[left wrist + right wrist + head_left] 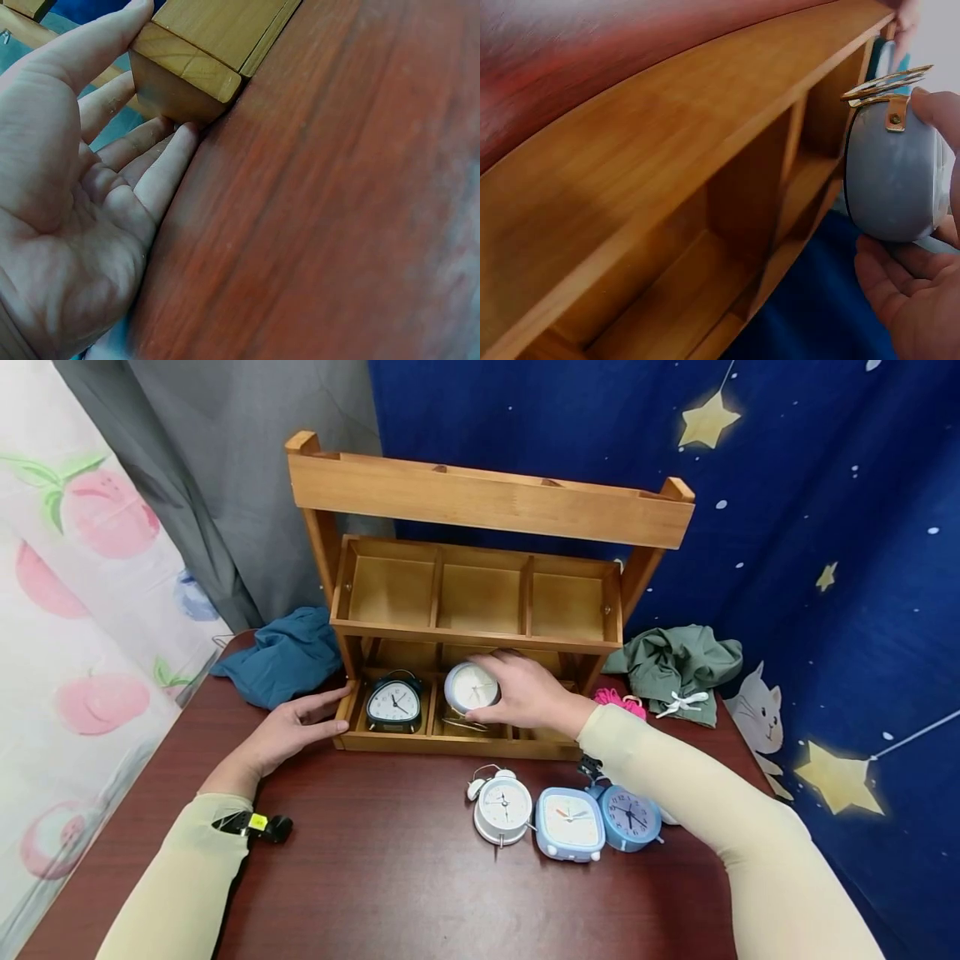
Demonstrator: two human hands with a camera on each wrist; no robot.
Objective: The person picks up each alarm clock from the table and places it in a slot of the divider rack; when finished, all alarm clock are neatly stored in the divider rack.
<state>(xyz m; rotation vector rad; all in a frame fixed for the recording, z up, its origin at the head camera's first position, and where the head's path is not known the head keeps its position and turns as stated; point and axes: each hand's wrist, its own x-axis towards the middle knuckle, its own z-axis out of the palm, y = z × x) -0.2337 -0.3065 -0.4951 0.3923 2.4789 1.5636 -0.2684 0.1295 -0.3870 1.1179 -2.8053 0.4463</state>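
My right hand (528,693) grips a round clock (472,687) with a pale face, tilted over the middle compartment of the wooden rack's bottom tray. In the right wrist view, the clock's smooth grey body (892,172) and gold wire stand (885,86) show, with thumb and fingers on opposite sides. My left hand (288,731) rests against the left end of that bottom tray (450,745), its fingers fairly straight. The left wrist view has the fingers and thumb touching the tray's corner (187,75). A dark triangular alarm clock (395,702) stands in the left compartment.
In front of the rack stand a white twin-bell clock (503,808), a light-blue square clock (570,825) and a blue round clock (630,817). A teal cloth (285,656) lies left; a grey-green cloth bag (675,668) and a pink cord (618,700) lie right.
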